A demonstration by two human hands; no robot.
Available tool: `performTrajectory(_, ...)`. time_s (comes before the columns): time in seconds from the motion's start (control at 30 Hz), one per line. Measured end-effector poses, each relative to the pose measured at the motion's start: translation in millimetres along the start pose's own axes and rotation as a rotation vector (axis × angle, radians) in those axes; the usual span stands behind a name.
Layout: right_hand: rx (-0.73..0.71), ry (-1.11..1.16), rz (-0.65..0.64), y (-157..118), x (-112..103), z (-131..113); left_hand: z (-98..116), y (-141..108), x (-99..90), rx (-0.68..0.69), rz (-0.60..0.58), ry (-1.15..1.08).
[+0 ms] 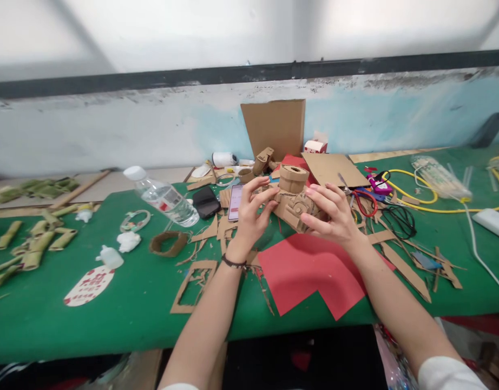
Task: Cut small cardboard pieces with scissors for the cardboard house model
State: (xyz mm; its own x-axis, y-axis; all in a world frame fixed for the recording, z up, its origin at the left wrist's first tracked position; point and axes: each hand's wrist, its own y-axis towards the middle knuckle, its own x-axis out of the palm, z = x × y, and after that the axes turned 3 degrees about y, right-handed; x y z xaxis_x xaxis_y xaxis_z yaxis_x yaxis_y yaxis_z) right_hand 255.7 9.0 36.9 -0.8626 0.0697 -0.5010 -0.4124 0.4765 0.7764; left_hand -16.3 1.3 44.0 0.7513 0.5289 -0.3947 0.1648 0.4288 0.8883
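Observation:
Between my two hands, above a red paper sheet (310, 271), is a cardboard model (294, 208) with a raised ring-like top and a spiral detail on its front. My left hand (255, 208), with a dark bracelet at the wrist, grips the model's left side with thumb and fingertips. My right hand (330, 214) is wrapped round its right side. A phone (235, 203) with a lit screen lies just left of my left hand. Cardboard scraps (406, 271) are scattered on both sides.
A water bottle (164, 197) leans at the left, near a black case (206, 202) and a cardboard ring (168, 244). Red-handled scissors (365, 202), a yellow cable (448, 210) and a power strip (492, 224) lie right. A cardboard sheet (276, 127) leans against the wall.

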Motion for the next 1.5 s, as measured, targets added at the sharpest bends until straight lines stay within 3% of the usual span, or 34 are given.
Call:
performTrajectory(0.17,0.021,0.069,0.020,2,2,-2,0,0,0.6,0.003,0.011,0.020)
performTrajectory(0.37,-0.029,-0.066,0.084,-5,3,9,0,-8,4.9,0.063,0.034,0.062)
performTrajectory(0.53,-0.193,-0.221,0.222,-10,2,16,3,-12,9.8,0.109,0.030,0.020)
performTrajectory(0.77,-0.390,-0.417,0.260,-5,3,9,-2,-10,6.6,0.084,0.023,0.088)
performTrajectory(0.83,-0.368,-0.451,0.334,-4,-2,14,-6,-10,5.5,0.077,0.046,0.122)
performTrajectory(0.97,-0.185,-0.516,0.611,0,-19,30,-14,-10,6.9,-0.006,0.121,0.175)
performTrajectory(1.07,-0.095,-0.493,0.733,3,-26,37,-21,-12,10.8,-0.096,0.098,0.192)
performTrajectory(1.37,0.080,-0.386,0.567,-6,-13,44,-45,-28,28.3,-0.234,-0.090,0.136)
performTrajectory(1.5,-0.013,-0.176,0.339,-5,-5,37,-55,-35,32.0,-0.297,-0.151,0.015)
